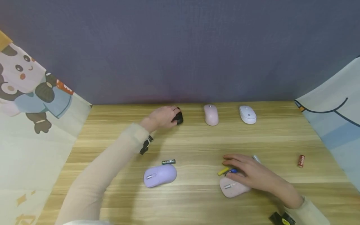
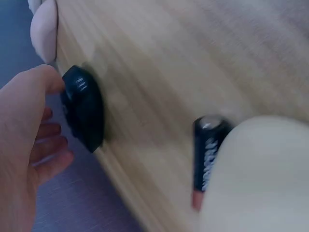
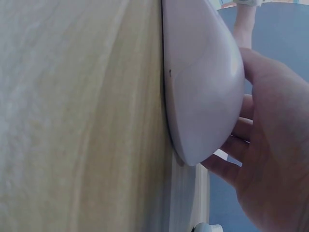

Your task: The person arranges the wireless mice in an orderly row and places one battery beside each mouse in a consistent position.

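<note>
At the back of the wooden table my left hand [image 1: 163,117] reaches onto a black computer mouse [image 1: 178,117]. In the left wrist view its thumb lies right at the top of the mouse [image 2: 84,106], the other fingers spread loosely behind. My right hand [image 1: 250,172] lies over a pale pink mouse [image 1: 232,187] at the front right, its fingers stretched out. A yellow battery [image 1: 223,171] and a blue battery [image 1: 232,171] lie by those fingers. In the right wrist view the fingers sit along the far side of the pink mouse [image 3: 205,82].
A lilac mouse [image 1: 160,175] lies front left, with a green-and-black battery [image 1: 168,162] just behind it. Another pink mouse [image 1: 211,115] and a white mouse [image 1: 247,114] stand along the back. A red battery [image 1: 301,161] lies far right; a silver battery [image 1: 256,158] shows behind my right hand.
</note>
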Action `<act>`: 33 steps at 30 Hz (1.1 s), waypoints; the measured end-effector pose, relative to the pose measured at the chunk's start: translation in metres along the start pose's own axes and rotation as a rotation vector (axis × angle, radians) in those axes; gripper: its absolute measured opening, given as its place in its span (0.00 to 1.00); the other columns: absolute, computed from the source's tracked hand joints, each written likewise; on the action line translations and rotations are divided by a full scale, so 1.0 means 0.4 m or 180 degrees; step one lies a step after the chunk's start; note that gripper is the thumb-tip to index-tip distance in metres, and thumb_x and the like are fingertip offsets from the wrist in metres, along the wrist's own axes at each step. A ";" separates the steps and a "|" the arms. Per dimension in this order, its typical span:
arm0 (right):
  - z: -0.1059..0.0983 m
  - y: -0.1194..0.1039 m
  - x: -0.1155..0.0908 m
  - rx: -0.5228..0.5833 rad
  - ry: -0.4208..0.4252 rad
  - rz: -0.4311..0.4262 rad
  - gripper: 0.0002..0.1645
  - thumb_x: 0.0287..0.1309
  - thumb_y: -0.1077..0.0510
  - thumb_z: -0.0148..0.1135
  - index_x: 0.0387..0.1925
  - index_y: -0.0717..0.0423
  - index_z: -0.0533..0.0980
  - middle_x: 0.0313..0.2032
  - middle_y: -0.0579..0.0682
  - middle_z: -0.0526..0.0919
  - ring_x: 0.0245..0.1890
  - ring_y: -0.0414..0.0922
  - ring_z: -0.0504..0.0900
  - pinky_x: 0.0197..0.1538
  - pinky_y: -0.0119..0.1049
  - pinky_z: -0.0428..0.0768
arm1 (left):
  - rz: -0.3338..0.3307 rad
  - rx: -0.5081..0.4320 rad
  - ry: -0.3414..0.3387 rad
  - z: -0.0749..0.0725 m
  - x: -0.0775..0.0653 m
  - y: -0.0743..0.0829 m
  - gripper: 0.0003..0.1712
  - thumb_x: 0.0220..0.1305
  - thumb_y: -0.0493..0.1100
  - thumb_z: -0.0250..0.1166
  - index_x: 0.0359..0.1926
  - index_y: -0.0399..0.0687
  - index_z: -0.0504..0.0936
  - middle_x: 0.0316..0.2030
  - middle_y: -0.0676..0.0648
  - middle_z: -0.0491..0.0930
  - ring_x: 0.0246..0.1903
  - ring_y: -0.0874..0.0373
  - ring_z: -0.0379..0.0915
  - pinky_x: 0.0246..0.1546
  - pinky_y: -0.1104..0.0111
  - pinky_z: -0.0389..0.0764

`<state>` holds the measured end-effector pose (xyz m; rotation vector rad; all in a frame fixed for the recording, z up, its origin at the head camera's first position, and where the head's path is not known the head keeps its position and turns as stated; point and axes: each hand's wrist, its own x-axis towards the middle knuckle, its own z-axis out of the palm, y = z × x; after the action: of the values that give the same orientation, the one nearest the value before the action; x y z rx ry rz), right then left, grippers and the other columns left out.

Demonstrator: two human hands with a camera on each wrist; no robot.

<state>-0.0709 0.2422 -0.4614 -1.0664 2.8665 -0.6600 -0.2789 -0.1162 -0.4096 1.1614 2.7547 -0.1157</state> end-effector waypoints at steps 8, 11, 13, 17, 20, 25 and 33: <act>-0.002 -0.002 0.000 -0.0003 -0.0032 0.0039 0.21 0.68 0.45 0.67 0.58 0.47 0.83 0.65 0.48 0.80 0.63 0.52 0.80 0.61 0.56 0.82 | -0.0136 0.0152 0.0193 0.040 -0.002 0.012 0.40 0.74 0.62 0.61 0.68 0.31 0.73 0.62 0.31 0.77 0.58 0.41 0.80 0.60 0.56 0.84; -0.003 -0.003 0.000 -0.0003 -0.0036 0.0046 0.21 0.68 0.45 0.67 0.58 0.47 0.83 0.65 0.48 0.80 0.63 0.52 0.80 0.62 0.56 0.82 | -0.0125 0.0176 0.0324 0.049 -0.001 0.013 0.37 0.74 0.60 0.62 0.66 0.32 0.75 0.61 0.31 0.78 0.58 0.41 0.80 0.59 0.56 0.84; -0.003 -0.003 0.001 -0.0006 -0.0031 0.0045 0.21 0.68 0.45 0.67 0.58 0.47 0.83 0.65 0.48 0.80 0.63 0.52 0.80 0.62 0.56 0.82 | -0.0117 0.0160 0.0391 0.052 -0.001 0.012 0.36 0.74 0.58 0.63 0.65 0.32 0.76 0.60 0.31 0.78 0.58 0.41 0.81 0.59 0.56 0.85; -0.004 -0.003 0.000 -0.0013 -0.0027 0.0045 0.21 0.68 0.45 0.67 0.58 0.47 0.83 0.65 0.48 0.80 0.64 0.52 0.79 0.62 0.56 0.81 | -0.0111 0.0164 0.0382 0.050 -0.005 0.007 0.35 0.73 0.57 0.64 0.66 0.33 0.75 0.63 0.31 0.77 0.60 0.40 0.79 0.61 0.55 0.83; -0.004 -0.002 -0.001 -0.0013 -0.0034 0.0053 0.21 0.68 0.45 0.67 0.58 0.47 0.83 0.65 0.48 0.79 0.64 0.52 0.79 0.62 0.57 0.81 | -0.0118 0.0155 0.0318 0.047 -0.009 0.002 0.36 0.74 0.57 0.64 0.68 0.33 0.74 0.65 0.30 0.75 0.62 0.40 0.77 0.64 0.55 0.81; -0.004 -0.003 -0.001 -0.0011 -0.0045 0.0062 0.21 0.68 0.45 0.67 0.58 0.47 0.83 0.65 0.48 0.79 0.64 0.52 0.79 0.62 0.57 0.81 | -0.0145 0.0080 0.0271 0.044 -0.014 -0.005 0.36 0.74 0.56 0.63 0.69 0.32 0.73 0.66 0.31 0.74 0.63 0.40 0.77 0.64 0.55 0.80; -0.003 -0.002 -0.002 0.0002 -0.0053 0.0063 0.21 0.68 0.45 0.66 0.58 0.47 0.83 0.65 0.47 0.79 0.64 0.52 0.79 0.63 0.56 0.81 | -0.0204 0.0142 0.0173 0.042 -0.016 -0.010 0.37 0.74 0.57 0.62 0.71 0.33 0.71 0.69 0.31 0.71 0.65 0.40 0.75 0.66 0.55 0.79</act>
<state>-0.0702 0.2427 -0.4601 -1.0369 2.8589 -0.6477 -0.2754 -0.1257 -0.4251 1.1031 2.8516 -0.1558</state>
